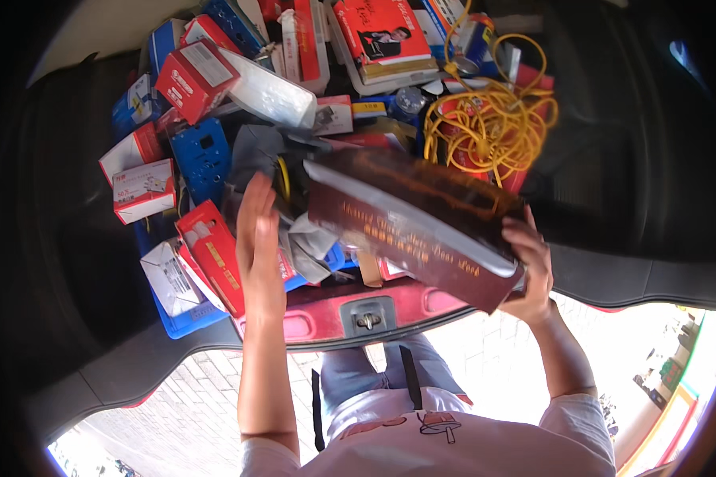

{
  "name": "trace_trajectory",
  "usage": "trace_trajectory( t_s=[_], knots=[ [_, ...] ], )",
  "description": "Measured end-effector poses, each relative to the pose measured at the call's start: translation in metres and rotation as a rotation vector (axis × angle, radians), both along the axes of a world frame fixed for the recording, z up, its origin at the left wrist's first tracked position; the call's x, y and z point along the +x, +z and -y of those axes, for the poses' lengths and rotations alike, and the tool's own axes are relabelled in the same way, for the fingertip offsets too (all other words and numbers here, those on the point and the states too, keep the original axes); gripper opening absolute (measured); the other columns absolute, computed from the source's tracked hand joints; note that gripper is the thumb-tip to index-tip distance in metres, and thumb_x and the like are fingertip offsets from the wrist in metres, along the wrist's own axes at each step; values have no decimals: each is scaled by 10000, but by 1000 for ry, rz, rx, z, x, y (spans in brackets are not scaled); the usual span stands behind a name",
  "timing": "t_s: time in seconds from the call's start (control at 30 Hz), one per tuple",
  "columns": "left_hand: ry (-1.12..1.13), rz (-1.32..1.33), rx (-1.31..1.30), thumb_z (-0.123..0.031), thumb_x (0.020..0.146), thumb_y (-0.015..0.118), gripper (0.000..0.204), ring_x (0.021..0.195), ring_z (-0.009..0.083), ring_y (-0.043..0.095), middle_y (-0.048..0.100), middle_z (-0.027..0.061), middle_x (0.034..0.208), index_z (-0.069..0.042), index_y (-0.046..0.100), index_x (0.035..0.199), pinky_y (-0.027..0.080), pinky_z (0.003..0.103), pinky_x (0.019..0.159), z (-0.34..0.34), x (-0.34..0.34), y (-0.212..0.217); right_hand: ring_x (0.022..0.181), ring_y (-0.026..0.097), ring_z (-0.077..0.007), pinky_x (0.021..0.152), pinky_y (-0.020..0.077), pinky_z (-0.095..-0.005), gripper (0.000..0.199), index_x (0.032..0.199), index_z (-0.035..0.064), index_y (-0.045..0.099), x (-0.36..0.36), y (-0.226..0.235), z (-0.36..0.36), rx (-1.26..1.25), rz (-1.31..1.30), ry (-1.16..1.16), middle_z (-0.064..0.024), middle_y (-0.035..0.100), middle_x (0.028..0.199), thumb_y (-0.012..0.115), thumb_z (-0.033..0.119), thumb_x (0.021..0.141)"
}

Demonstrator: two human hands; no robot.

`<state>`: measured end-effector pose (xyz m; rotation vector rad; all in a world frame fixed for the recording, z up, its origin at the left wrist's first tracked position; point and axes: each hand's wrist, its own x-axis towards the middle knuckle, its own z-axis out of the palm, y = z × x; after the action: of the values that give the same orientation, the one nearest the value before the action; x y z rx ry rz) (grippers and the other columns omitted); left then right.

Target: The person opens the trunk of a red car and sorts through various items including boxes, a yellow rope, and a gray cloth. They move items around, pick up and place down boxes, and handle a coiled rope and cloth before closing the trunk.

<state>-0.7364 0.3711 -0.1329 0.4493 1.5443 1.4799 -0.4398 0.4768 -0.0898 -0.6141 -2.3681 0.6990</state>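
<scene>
A long dark brown carton (pixel 422 226) with gold lettering is held tilted above a car boot full of goods, its left end higher than its right. My right hand (pixel 531 266) grips the carton's right end, fingers over the top edge. To the left, my left hand (pixel 260 246) is raised upright with its fingers stretched out, holding nothing, apart from the carton. Beside that hand lies a red box (pixel 212 256). Grey cloth or plastic (pixel 310 245) shows between my left hand and the carton, partly covered by it.
Tangled yellow cable (pixel 485 131) lies at the boot's right. Red-and-white boxes (pixel 143 191), a blue perforated case (pixel 202 159), a clear plastic box (pixel 270 89) and red books (pixel 382 32) are piled left and behind. The boot's red sill has a latch (pixel 367 319).
</scene>
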Motion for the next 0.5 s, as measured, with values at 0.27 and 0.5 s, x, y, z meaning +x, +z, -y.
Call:
trace_trajectory(
  t_s=[0.27, 0.5],
  knots=[
    [-272, 493, -206, -55, 763, 689, 497, 977, 155, 571, 604, 155, 1099, 26, 497, 1215, 441, 245, 854, 85, 149, -75, 1118, 496, -280, 1004, 322, -570, 412, 1015, 94, 468, 158, -19, 75, -98, 324, 296, -116, 497, 1188, 686, 7, 676],
    [-263, -271, -149, 13, 687, 682, 453, 1249, 243, 398, 553, 97, 1210, -44, 583, 1125, 324, 318, 1025, 146, 237, -137, 1110, 495, -347, 867, 495, -404, 620, 1188, 189, 461, 232, -148, 123, -227, 496, -122, -164, 348, 1339, 588, -98, 653]
  ],
)
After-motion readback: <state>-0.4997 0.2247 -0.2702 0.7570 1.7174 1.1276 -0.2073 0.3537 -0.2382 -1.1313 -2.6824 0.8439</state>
